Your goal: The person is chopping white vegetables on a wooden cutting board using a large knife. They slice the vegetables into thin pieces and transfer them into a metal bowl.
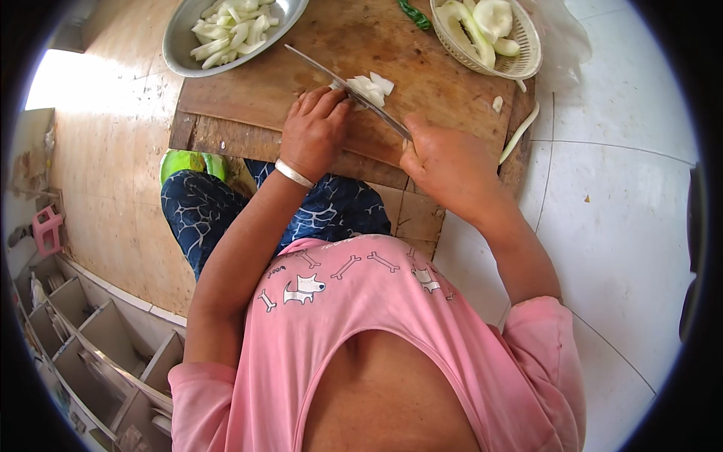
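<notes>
My right hand is closed around the handle of a kitchen knife. The blade slants to the far left over a wooden cutting board. Just right of the blade lie white slices of a peeled vegetable. My left hand is close against the blade's near side, its fingers curled down on the same pale vegetable, mostly hidden beneath them. A metal bowl at the far left holds many pale cut strips. At the far right, a woven basket carries larger peeled, halved pieces.
A green pepper-like piece lies near the basket. A pale peel strip rests at the board's right edge. Below the board's left side is a green basin. A pink stool and a grey compartmented rack stand at left.
</notes>
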